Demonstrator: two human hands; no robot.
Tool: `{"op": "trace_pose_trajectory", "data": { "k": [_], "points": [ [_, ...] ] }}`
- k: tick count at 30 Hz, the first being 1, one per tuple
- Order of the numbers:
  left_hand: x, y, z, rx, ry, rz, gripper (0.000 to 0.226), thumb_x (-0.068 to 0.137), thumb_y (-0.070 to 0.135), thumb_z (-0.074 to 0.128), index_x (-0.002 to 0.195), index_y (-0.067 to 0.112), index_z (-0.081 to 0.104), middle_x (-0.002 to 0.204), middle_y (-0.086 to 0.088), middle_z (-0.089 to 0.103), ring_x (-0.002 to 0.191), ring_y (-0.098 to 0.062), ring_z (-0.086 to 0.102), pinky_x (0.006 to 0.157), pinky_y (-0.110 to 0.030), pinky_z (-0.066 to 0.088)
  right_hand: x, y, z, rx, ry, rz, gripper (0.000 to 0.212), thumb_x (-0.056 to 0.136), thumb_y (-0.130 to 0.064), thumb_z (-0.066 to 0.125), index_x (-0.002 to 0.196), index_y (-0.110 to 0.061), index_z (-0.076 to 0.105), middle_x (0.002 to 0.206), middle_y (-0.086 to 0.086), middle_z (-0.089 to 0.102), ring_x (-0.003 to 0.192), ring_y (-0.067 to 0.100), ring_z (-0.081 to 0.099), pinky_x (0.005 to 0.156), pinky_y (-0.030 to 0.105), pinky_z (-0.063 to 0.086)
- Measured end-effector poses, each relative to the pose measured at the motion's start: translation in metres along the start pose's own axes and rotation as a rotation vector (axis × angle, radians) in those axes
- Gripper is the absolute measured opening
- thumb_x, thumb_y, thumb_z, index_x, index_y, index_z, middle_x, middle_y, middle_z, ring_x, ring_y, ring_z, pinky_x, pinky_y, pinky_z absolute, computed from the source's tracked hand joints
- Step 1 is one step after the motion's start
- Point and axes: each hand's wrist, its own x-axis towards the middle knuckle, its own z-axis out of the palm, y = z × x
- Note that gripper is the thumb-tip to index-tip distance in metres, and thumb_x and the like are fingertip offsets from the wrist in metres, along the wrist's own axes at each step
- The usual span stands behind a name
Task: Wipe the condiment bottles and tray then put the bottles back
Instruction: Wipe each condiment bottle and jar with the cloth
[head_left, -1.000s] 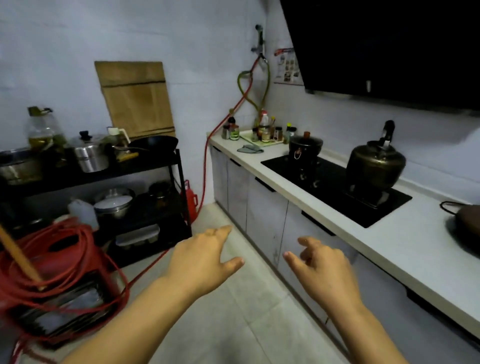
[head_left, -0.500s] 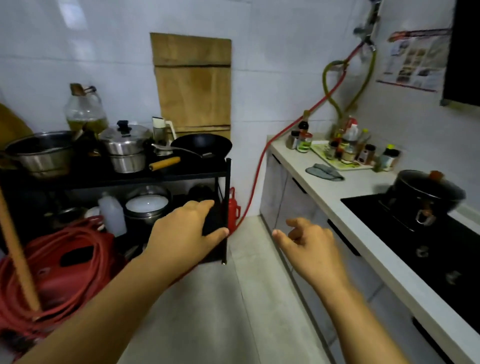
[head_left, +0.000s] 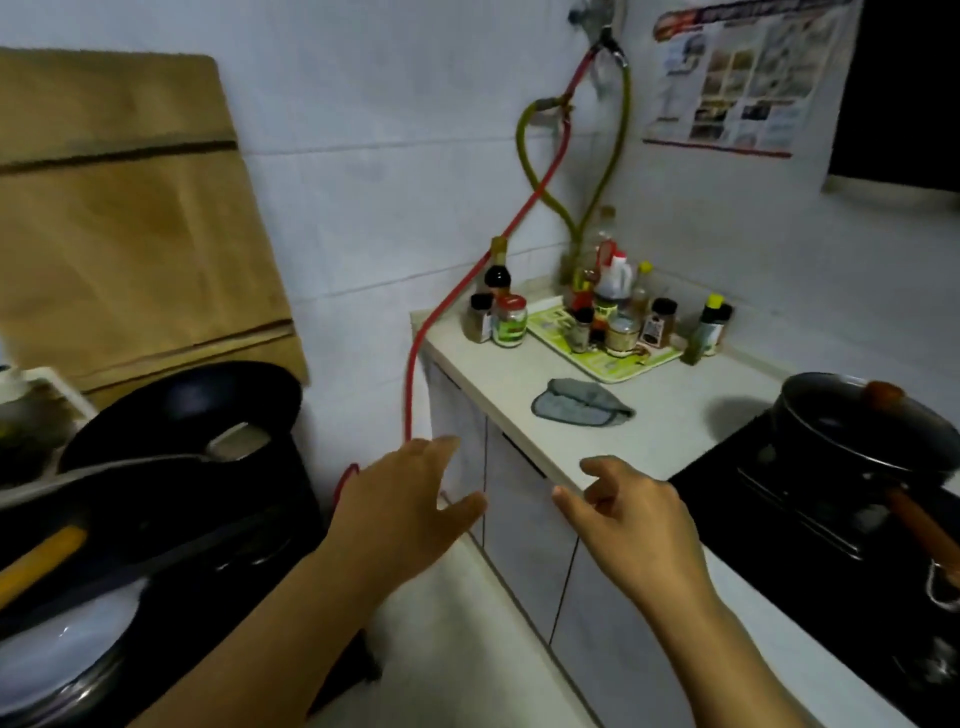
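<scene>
1. Ahead, the grey cloth (head_left: 582, 402) lies on the surface (head_left: 670, 415), up and slightly left of the right hand (head_left: 631, 525), whose relaxed grip holds nothing.
2. Beyond it sits the tray (head_left: 621, 366) of condiment bottles (head_left: 610, 312).
3. The left hand (head_left: 410, 499), spread and empty, is farther off.

White tiled walls (head_left: 395, 156), pale countertop (head_left: 670, 415), grey cabinet doors (head_left: 524, 525), black rack (head_left: 249, 525), dim light.
</scene>
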Motion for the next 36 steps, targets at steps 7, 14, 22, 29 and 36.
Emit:
{"op": "trace_pose_trajectory", "data": {
  "k": [7, 14, 22, 29, 36],
  "points": [
    [0.181, -0.011, -0.006, 0.032, -0.065, 0.026, 0.069, 0.087, 0.064, 0.040, 0.146, 0.035, 0.019, 0.151, 0.007, 0.032, 0.135, -0.014, 0.038, 0.106, -0.032, 0.036, 0.173, 0.014, 0.019, -0.034, -0.033, 0.090, 0.044, 0.085, -0.051, 0.056, 0.121, -0.027, 0.057, 0.112, -0.004, 0.066, 0.104, 0.017, 0.061, 0.077, 0.025, 0.044],
    [0.331, -0.058, 0.001, -0.062, -0.065, 0.007, 0.068, 0.087, 0.063, 0.043, 0.145, 0.034, 0.023, 0.152, 0.006, 0.031, 0.130, -0.017, 0.044, 0.101, -0.033, 0.042, 0.317, -0.011, 0.067, -0.087, -0.084, 0.058, 0.048, 0.085, -0.052, 0.055, 0.126, -0.027, 0.053, 0.107, -0.005, 0.068, 0.099, 0.014, 0.062, 0.073, 0.025, 0.046],
    [0.530, -0.080, 0.023, -0.247, -0.089, 0.193, 0.048, 0.085, 0.050, 0.057, 0.129, 0.033, 0.046, 0.127, 0.008, 0.055, 0.111, -0.011, 0.055, 0.086, -0.021, 0.042, 0.477, -0.034, 0.121, -0.166, -0.047, 0.162, 0.050, 0.083, -0.056, 0.055, 0.126, -0.029, 0.053, 0.110, -0.007, 0.067, 0.102, 0.012, 0.061, 0.079, 0.027, 0.048],
    [0.647, -0.079, 0.052, -0.223, -0.244, 0.309, 0.057, 0.080, 0.050, 0.063, 0.130, 0.031, 0.045, 0.134, 0.008, 0.051, 0.119, -0.015, 0.052, 0.093, -0.033, 0.049, 0.562, -0.030, 0.139, -0.193, -0.050, 0.276, 0.049, 0.086, -0.052, 0.054, 0.129, -0.030, 0.050, 0.112, -0.010, 0.065, 0.102, 0.008, 0.060, 0.078, 0.025, 0.047],
    [0.674, -0.070, 0.094, -0.169, -0.309, 0.460, 0.065, 0.081, 0.046, 0.065, 0.137, 0.026, 0.040, 0.141, 0.008, 0.039, 0.131, -0.013, 0.036, 0.103, -0.027, 0.040, 0.563, 0.003, 0.153, -0.171, -0.054, 0.402, 0.051, 0.085, -0.056, 0.053, 0.129, -0.030, 0.048, 0.114, -0.010, 0.064, 0.104, 0.007, 0.060, 0.080, 0.024, 0.046]
  ]
}}
